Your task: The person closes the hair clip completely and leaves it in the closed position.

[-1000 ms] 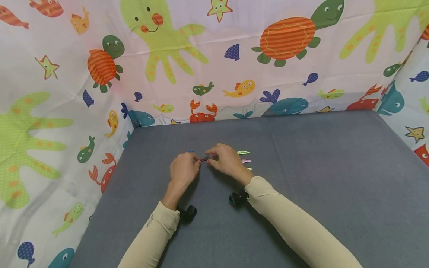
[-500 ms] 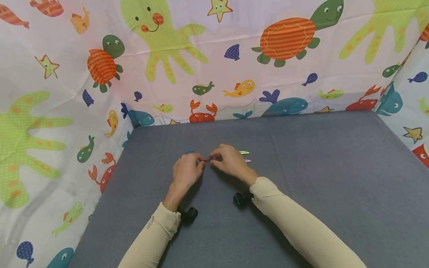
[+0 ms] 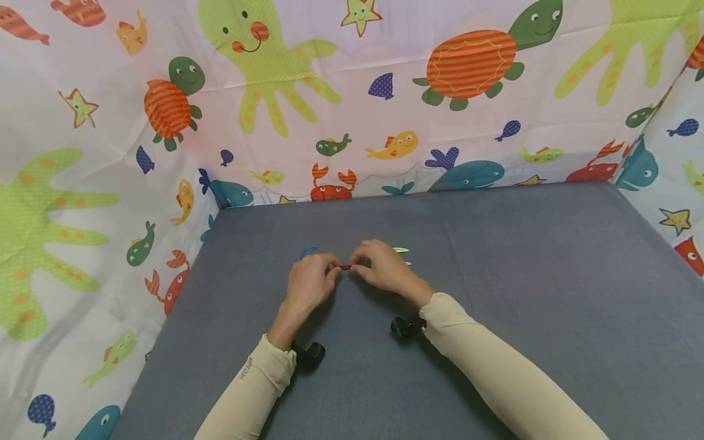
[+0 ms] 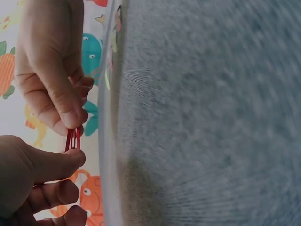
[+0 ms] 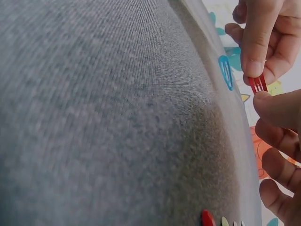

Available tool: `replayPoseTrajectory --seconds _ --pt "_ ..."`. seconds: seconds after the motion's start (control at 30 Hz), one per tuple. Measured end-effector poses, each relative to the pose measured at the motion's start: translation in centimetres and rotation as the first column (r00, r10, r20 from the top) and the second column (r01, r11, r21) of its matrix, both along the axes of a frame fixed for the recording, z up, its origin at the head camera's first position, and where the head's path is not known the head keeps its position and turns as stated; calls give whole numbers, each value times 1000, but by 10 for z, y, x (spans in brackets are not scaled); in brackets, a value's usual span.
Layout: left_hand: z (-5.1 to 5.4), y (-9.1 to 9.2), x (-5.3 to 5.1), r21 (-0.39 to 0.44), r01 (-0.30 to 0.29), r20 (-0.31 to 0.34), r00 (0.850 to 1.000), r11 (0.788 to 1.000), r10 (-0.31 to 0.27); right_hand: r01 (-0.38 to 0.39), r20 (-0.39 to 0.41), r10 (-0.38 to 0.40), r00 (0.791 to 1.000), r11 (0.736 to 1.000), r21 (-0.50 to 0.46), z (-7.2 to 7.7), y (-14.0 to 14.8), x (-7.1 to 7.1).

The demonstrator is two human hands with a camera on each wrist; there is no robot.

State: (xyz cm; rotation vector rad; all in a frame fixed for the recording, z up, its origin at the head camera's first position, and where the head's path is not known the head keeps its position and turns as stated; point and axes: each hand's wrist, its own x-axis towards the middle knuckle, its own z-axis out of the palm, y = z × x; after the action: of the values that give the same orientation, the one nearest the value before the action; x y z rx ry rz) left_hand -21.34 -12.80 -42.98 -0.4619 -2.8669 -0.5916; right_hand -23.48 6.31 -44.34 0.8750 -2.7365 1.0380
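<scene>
A red snap hair clip (image 3: 345, 267) is held between my two hands, just above the grey tabletop. My left hand (image 3: 312, 278) pinches one end with thumb and forefinger. The other end is pinched by the thumb and fingertips of my right hand (image 3: 385, 266). In the left wrist view, the clip's thin red bars (image 4: 73, 139) show between the two thumbs, while both ends are hidden under fingertips. Behind my left hand lies a blue snap hair clip (image 3: 308, 251), seen whole as a blue loop (image 5: 226, 73) in the right wrist view.
Beyond my right hand lie a light green clip (image 3: 401, 250) and a pink clip (image 3: 409, 263), partly covered by that hand. Another red clip (image 5: 207, 218) lies at the bottom of the right wrist view. A sea-animal printed curtain (image 3: 297, 153) borders the grey table (image 3: 528, 293).
Both hands have shifted slightly right and towards me with the red hair clip. Its parts looked spread apart a second ago; now it looks slim and straight. More of the blue clip shows.
</scene>
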Motion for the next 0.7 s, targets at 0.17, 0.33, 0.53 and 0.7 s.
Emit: replayPoseTrajectory --seconds 0.17,0.33,0.53,0.7 --pt "3 2 2 25 46 24 999 999 -47 -37 27 38 999 998 -50 -1 8 2" --pt "4 1 3 90 101 85 990 991 -109 -80 54 85 995 993 -92 -1 17 5" --pt "7 0 3 190 191 160 962 963 -222 -155 43 161 986 980 -127 -4 28 8" --pt "10 0 2 264 228 198 938 937 -285 -160 132 185 974 970 -183 0 35 10"
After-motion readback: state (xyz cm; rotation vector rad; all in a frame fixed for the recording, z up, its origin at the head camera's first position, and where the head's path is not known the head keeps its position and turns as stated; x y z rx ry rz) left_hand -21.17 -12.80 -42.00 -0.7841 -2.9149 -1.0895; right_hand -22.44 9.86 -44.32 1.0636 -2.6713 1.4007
